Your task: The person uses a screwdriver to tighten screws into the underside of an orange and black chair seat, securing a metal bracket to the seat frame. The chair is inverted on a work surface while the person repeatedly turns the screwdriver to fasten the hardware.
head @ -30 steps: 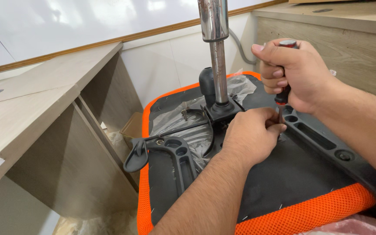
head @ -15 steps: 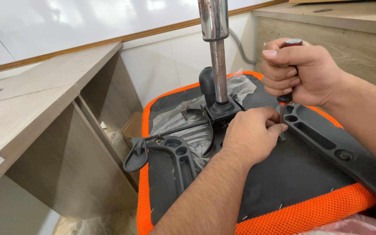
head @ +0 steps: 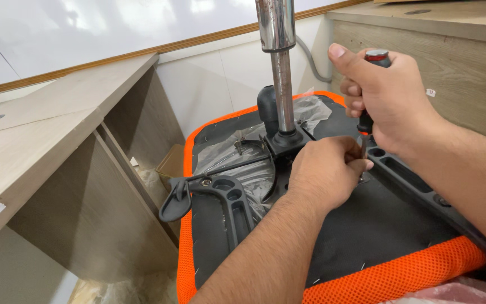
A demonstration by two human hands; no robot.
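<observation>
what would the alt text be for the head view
A right hand grips a screwdriver upright over the underside of an upturned orange-edged chair seat, while the left hand pinches near its tip. A chrome gas-lift column rises from the seat mechanism, between wooden desks.

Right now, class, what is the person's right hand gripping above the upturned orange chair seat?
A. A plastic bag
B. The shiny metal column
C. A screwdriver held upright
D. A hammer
C: the right hand wraps the handle of a screwdriver that points down at the black arm bracket, while the left hand steadies its tip; the metal column stands untouched.
</observation>
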